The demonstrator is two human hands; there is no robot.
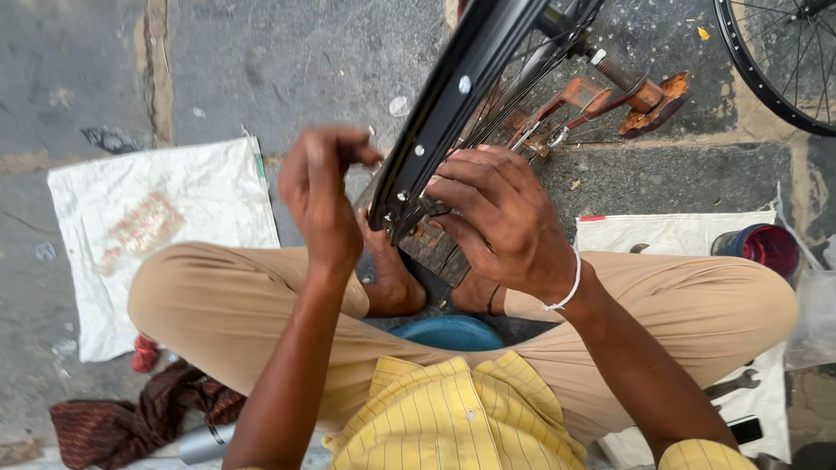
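Stone pavement underfoot. My right hand (503, 216) clamps the black wheel rim (463, 90) over my lap; left hand (321, 197) pinches fingertips together beside it. Spokes (515, 77) partly laced, more left.

The person wears a yellow pinstriped short-sleeved shirt (447, 424), tan trousers (222, 312), a white band (570, 287) at the right hand's (498, 216) wrist, and a dark anklet (491, 301) just below it.

Both arms bent inward, forearms up. Left hand (319, 194) raised, fingers curled & pinched together. Right hand (503, 216) beside it, fingers curled in a grip, palm down.
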